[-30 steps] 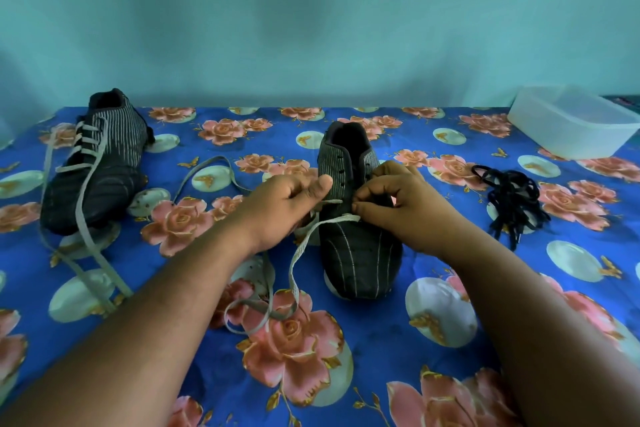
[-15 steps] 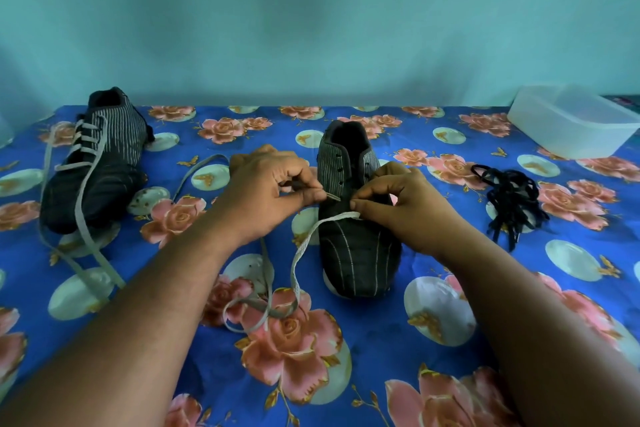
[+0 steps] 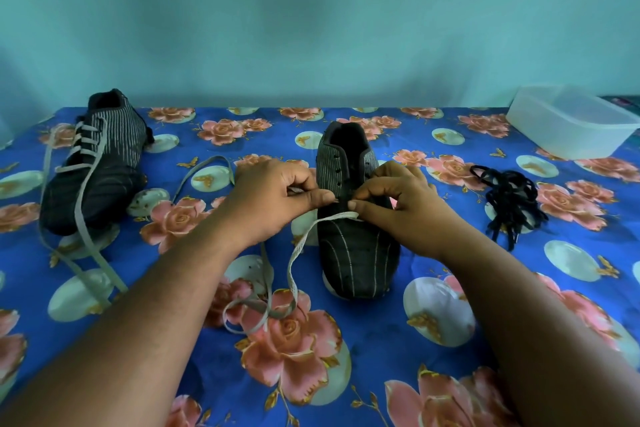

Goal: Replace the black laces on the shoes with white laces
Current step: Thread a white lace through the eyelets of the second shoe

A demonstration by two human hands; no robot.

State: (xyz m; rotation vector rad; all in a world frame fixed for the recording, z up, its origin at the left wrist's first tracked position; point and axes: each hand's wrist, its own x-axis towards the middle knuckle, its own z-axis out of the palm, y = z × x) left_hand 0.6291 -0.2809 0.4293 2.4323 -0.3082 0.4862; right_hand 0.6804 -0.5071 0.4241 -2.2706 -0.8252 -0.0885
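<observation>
A dark striped shoe point(image 3: 356, 250) stands in the middle of the table, toe toward me, its eyelets bare. A white lace point(image 3: 294, 274) crosses its lowest eyelets and loops down onto the cloth. My left hand point(image 3: 273, 201) pinches one end of this lace beside the shoe's left eyelets. My right hand point(image 3: 398, 208) holds the shoe's right flap where the lace enters. A second dark shoe point(image 3: 100, 163), threaded with a white lace point(image 3: 81, 208), lies at the far left. A tangle of black laces point(image 3: 509, 198) rests to the right.
A translucent plastic box point(image 3: 568, 121) sits at the back right corner. The table is covered with a blue floral cloth point(image 3: 381, 340). A teal wall rises right behind the table.
My left hand rose with the lace end, then came back toward the eyelets, close to my right hand. The shoe and my right hand have barely moved.
</observation>
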